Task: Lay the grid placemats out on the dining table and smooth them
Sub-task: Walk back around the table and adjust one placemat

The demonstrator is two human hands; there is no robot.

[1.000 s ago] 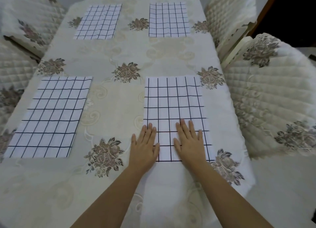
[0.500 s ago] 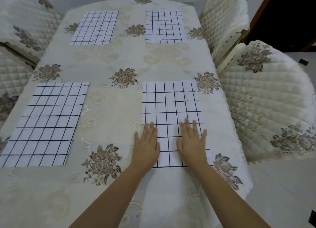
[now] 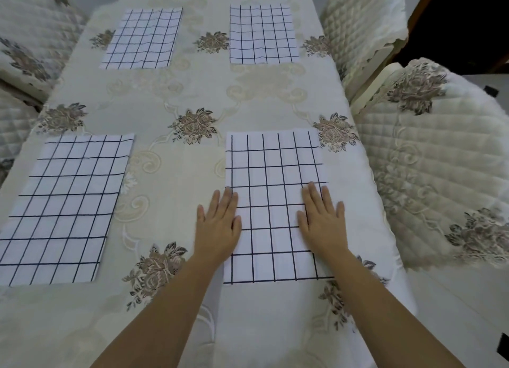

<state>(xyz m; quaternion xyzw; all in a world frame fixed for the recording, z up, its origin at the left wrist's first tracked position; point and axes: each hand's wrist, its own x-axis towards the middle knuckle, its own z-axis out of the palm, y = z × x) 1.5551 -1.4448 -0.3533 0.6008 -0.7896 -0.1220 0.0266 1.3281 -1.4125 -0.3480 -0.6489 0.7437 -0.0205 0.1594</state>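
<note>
Head: left hand (image 3: 219, 228), right hand (image 3: 322, 224) hide placemat (image 3: 271, 172) edges; left placemat (image 3: 64, 205) cropped.

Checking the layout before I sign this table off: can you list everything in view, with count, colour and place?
Grid placemats: four, white with dark lines; far-left placemat, far-right placemat, near-left placemat, near-right placemat.
Tablecloth: one, cream with brown flower motifs, under all four placemats.
Chairs: four, cream quilted covers with brown flowers; near-right chair, far-right chair, far-left chair, near-left chair barely in view.
Dark opening: one, black with a brown frame, upper right.
Hands: two, bare; left hand flat across the near-right placemat's left edge, right hand flat on its right part.
</note>
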